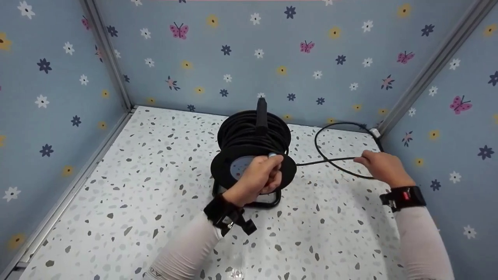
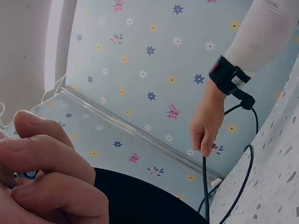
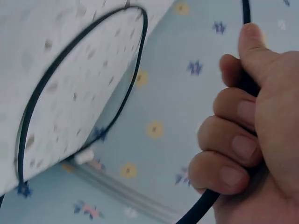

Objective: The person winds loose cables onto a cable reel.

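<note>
A black cable reel [image 1: 222,165] stands on the speckled surface, with black cable [image 1: 243,134] wound round its drum and an upright handle [image 1: 262,112] behind. My left hand [image 1: 258,175] is over the front disc, its fingers curled round a small crank knob [image 1: 272,154] whose pale top shows. Most of that knob is hidden by the fingers. To the right, my right hand [image 1: 385,167] grips the loose cable [image 1: 311,163], which runs fairly straight from the reel. In the right wrist view, the fingers [image 3: 229,140] wrap round the cable.
Beyond the right hand the cable makes a wide loop [image 1: 317,142] near the back right corner. A small white piece [image 1: 374,133] sits in that corner. Flower-patterned panels [image 1: 241,39] with metal edge strips [image 1: 113,58] enclose the speckled surface [image 1: 155,155] on three sides.
</note>
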